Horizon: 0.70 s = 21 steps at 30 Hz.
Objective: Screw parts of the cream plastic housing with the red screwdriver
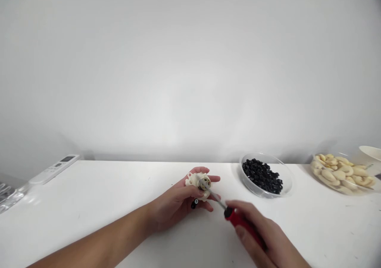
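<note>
My left hand (175,204) grips a cream plastic part (193,178) with scalloped edges and a round, brownish, metal-rimmed centre. The thumb presses on its face while the other fingers support it from behind. A small black piece (194,203) with a shiny end sticks out below the thumb; I cannot tell what it is. My right hand (262,236) is closed around the red handle of a screwdriver (242,222). Its metal shaft points up and left, and its tip meets the round centre of the cream part.
On the white table (113,204), a clear bowl (287,184) of small black pieces stands right of my hands. Farther right are a clear container (320,182) of cream-coloured pieces and a pale cup (372,155). A white remote control (55,169) and clear plastic packaging (13,198) lie left.
</note>
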Tool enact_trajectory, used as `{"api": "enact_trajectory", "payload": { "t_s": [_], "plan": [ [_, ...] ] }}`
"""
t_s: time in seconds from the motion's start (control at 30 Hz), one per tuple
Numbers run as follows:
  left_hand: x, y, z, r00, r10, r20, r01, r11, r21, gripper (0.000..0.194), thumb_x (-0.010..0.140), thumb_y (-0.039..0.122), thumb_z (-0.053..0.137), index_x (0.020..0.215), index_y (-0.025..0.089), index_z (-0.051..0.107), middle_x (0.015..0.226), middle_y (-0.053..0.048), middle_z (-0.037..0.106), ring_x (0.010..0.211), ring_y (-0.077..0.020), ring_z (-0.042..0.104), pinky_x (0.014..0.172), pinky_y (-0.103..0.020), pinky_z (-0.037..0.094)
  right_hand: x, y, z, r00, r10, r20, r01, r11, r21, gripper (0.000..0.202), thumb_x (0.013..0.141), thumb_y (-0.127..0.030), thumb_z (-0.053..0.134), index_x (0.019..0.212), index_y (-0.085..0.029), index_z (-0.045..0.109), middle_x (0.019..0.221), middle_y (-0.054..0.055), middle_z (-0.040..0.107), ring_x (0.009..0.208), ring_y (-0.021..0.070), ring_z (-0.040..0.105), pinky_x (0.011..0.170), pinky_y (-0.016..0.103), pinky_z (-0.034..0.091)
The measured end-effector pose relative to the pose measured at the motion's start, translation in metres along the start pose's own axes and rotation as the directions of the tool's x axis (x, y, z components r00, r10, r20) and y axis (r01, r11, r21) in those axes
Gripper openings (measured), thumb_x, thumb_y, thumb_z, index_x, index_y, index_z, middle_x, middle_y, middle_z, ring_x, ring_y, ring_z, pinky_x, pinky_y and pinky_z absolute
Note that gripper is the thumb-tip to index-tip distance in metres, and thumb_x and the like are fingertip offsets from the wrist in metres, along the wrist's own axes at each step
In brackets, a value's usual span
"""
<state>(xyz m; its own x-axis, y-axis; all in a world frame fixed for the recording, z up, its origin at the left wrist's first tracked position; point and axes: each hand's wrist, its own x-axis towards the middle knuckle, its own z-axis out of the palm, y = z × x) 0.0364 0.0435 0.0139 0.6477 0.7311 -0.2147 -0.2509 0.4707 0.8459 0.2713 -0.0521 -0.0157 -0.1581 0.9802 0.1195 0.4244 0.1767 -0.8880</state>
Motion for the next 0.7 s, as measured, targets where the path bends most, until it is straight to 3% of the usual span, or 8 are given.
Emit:
{"api": "enact_trajectory", "payload": {
  "t_s": [0.13,0.37,0.5,0.7],
  "plan": [
    [0.0,0.002,0.002,1.0,-0.007,0.015,0.007,1.0,-0.011,0.045,0.088,0.005,0.06,0.127,0.025,0.049,0.148,-0.013,0.055,0.114,-0.03,0.069,0.088,-0.039,0.051,0.007,-0.001,-0.005,0.985,0.145,-0.093,-0.13,0.981,0.146,0.045,0.104,-0.058,0.042,0.14,-0.031,0.051,0.125,0.008,0.074,0.101,0.0231,0.073,0.081,0.03,0.06],
    [-0.001,0.002,0.004,1.0,-0.019,0.02,0.019,0.999,-0.032,0.048,0.085,0.004,0.06,0.128,0.024,0.049,0.147,-0.015,0.055,0.112,-0.0293,0.07,0.089,-0.039,0.051,-0.002,0.0,0.003,1.0,0.008,-0.006,-0.008,0.999,0.046,0.041,0.098,-0.056,0.056,0.13,-0.033,0.068,0.126,0.008,0.076,0.111,0.027,0.071,0.1,0.039,0.055],
    [0.0,0.002,0.003,1.0,-0.002,0.009,0.002,1.0,-0.011,0.046,0.087,0.004,0.058,0.127,0.024,0.049,0.147,-0.014,0.055,0.113,-0.0287,0.069,0.087,-0.039,0.052,-0.002,0.001,0.002,0.999,0.024,-0.041,-0.021,0.997,0.077,0.046,0.1,-0.062,0.05,0.131,-0.032,0.064,0.119,0.007,0.077,0.104,0.0255,0.072,0.092,0.035,0.058],
    [0.001,0.0,0.001,1.0,-0.006,0.008,0.006,1.0,-0.023,0.045,0.088,0.002,0.057,0.127,0.024,0.049,0.146,-0.013,0.056,0.112,-0.0292,0.069,0.086,-0.037,0.052,0.005,0.003,-0.003,0.973,0.176,-0.151,-0.151,0.975,0.161,0.047,0.103,-0.059,0.043,0.141,-0.032,0.05,0.133,0.007,0.072,0.116,0.0254,0.069,0.085,0.029,0.059]
  ]
}}
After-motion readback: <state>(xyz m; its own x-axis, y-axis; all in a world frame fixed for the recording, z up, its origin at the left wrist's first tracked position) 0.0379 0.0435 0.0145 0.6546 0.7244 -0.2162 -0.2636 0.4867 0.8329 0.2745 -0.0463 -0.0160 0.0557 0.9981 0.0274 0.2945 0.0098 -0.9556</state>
